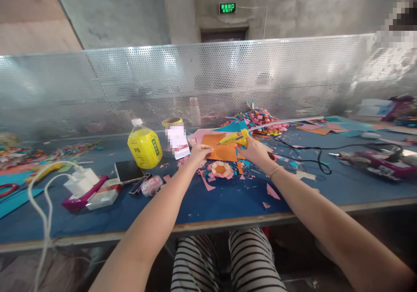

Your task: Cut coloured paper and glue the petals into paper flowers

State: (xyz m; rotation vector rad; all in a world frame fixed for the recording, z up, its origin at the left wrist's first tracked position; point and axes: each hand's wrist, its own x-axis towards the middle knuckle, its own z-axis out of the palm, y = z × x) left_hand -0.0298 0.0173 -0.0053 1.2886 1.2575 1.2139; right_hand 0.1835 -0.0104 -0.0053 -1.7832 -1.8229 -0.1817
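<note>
Bare forearms (156,227) reach forward; right hand (256,151) holds a glue gun (233,139), left hand (198,154) pinches narrowly, contents unclear; gluing apparently needs steady aim.

A person's right hand (256,151) holds a yellow glue gun (236,139), its tip near the left hand (201,152), above orange paper (224,152).

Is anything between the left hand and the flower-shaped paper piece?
Nothing visible stands between the left hand and the flower-shaped paper piece; loose scraps lie around it. The glue gun, in the right hand, is farther back.
</note>
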